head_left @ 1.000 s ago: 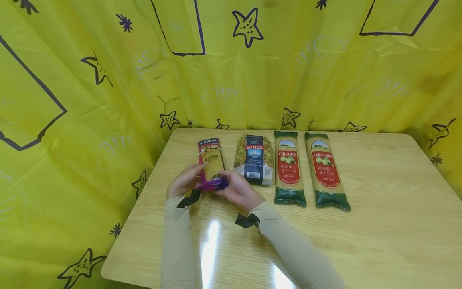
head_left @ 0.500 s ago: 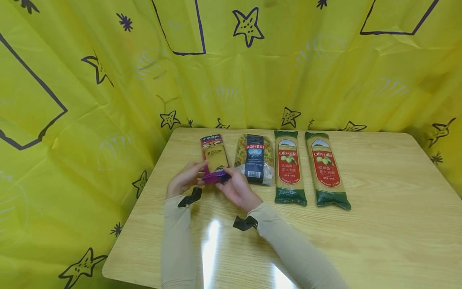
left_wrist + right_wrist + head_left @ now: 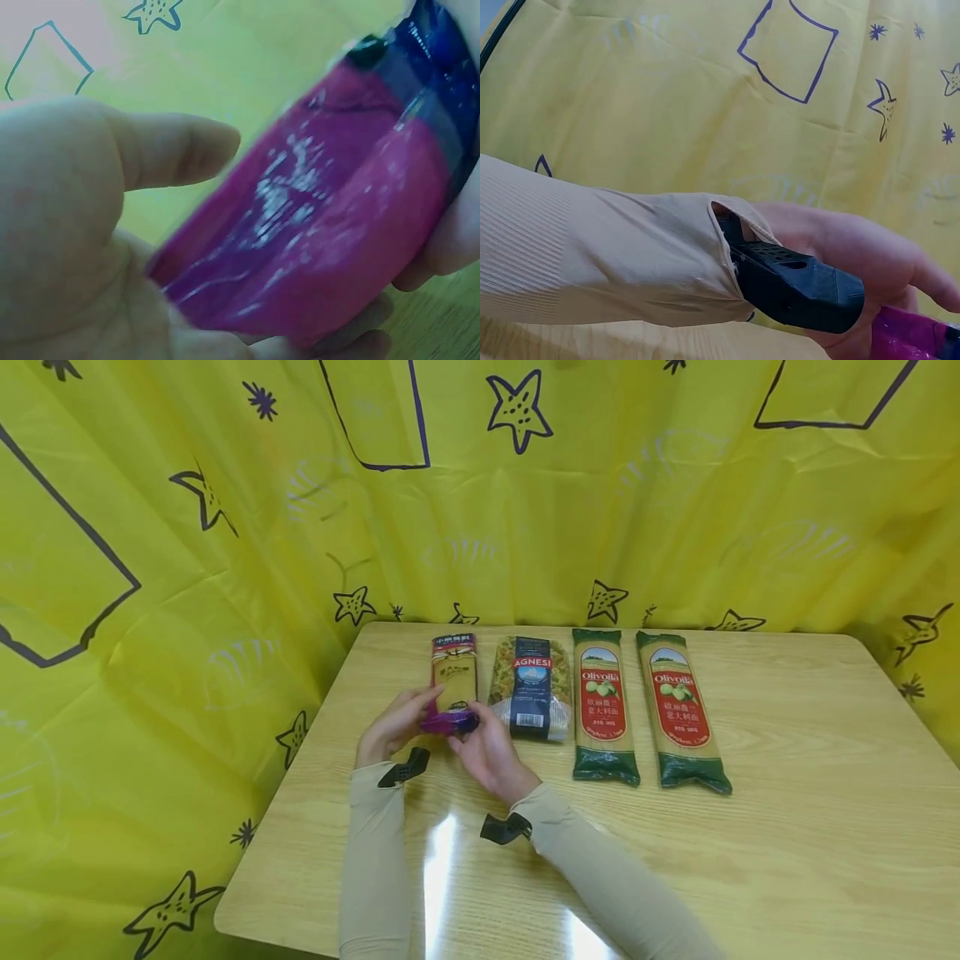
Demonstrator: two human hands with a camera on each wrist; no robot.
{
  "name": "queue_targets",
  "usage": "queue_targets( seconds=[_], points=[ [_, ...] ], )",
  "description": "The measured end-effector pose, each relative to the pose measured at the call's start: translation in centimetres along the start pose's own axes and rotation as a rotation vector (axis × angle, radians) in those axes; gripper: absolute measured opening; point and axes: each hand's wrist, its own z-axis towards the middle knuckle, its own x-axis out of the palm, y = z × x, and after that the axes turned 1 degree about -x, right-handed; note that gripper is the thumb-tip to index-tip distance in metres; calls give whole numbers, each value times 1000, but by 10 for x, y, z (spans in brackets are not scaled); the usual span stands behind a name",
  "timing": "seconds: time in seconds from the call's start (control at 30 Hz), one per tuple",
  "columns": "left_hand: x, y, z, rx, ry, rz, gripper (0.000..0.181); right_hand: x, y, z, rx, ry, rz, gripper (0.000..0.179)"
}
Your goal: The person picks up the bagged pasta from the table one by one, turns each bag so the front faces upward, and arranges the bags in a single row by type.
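Observation:
A pasta packet [image 3: 456, 681], yellow-fronted with a shiny purple lower end, lies lengthwise at the table's left, between both hands. My left hand [image 3: 393, 722] holds its near left corner, thumb along the edge. In the left wrist view the fingers of the left hand [image 3: 67, 180] pass beneath the crinkled purple end of the packet [image 3: 322, 217]. My right hand [image 3: 491, 756] grips the near right corner, thumb on top and fingers below. Only a purple bit of the packet [image 3: 911, 334] shows beside the right hand [image 3: 840, 247] in the right wrist view.
Just right of the packet lies a blue-banded AGNESI pasta bag [image 3: 531, 689]. Beyond it are two green-ended Olivoilà spaghetti packets, one straight [image 3: 602, 706] and one slanted [image 3: 682, 710]. A yellow patterned curtain [image 3: 480, 543] hangs behind the wooden table [image 3: 810, 793].
Both hands have shifted the pasta packet right and slightly away, closer to the AGNESI bag, and turned it straighter. The other packages have stayed in place.

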Motion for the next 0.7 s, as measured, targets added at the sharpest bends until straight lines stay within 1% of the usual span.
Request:
queue_targets(
  seconds=[0.07,0.13,0.2,0.3,0.37,0.5,0.57,0.7],
  points=[
    [1,0,1,3,-16,-16,30,0,0,0,0,7,-11,58],
    [1,1,1,5,-31,-23,32,-1,0,1,0,23,-37,63],
    [1,1,2,3,-47,-28,38,-1,-1,1,4,34,-63,70],
    [1,3,3,3,-48,-26,52,-2,-1,3,13,43,-90,75],
    [1,4,5,2,-52,-26,56,-3,-1,3,22,47,-102,73],
    [1,6,9,-4,-66,-10,58,-6,0,3,41,71,-139,67],
    [1,6,10,-8,-75,-1,59,-7,0,3,46,89,-158,67],
    [2,7,11,-17,-86,2,62,-8,1,4,49,97,-174,69]
  ],
)
